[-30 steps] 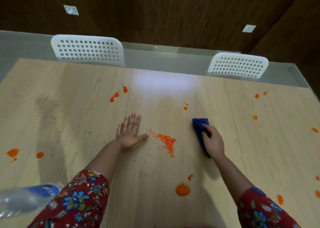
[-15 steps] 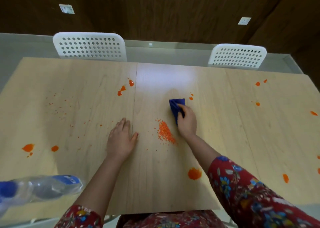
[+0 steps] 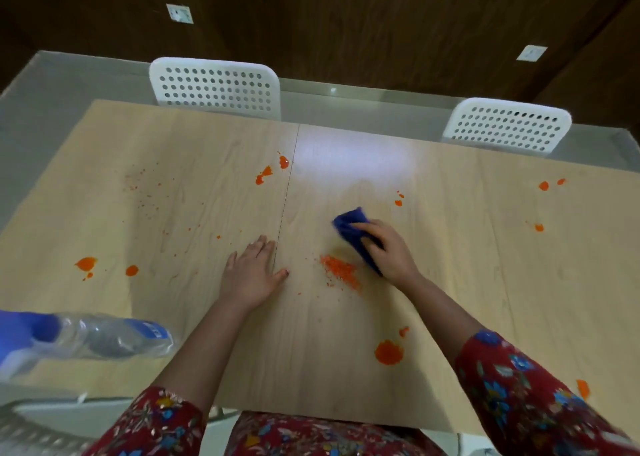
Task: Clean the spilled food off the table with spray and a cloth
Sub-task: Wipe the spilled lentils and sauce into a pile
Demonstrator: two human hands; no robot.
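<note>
Since a second ago the right hand [image 3: 389,253] has brought the blue cloth [image 3: 348,223] in from well right to just beside the far edge of the orange crumb pile [image 3: 341,272], and the left hand [image 3: 250,277] has drawn off from it. The right hand's fingers curl round the cloth on the surface [image 3: 485,282]; the left lies flat, fingers straight, the pile between both hands

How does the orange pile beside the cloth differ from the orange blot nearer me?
The pile is loose grains, stretched out; the blot is one smooth, roundish patch. The pile lies beside the blue cloth; the blot lies apart, near the front edge. Both are orange.
</note>
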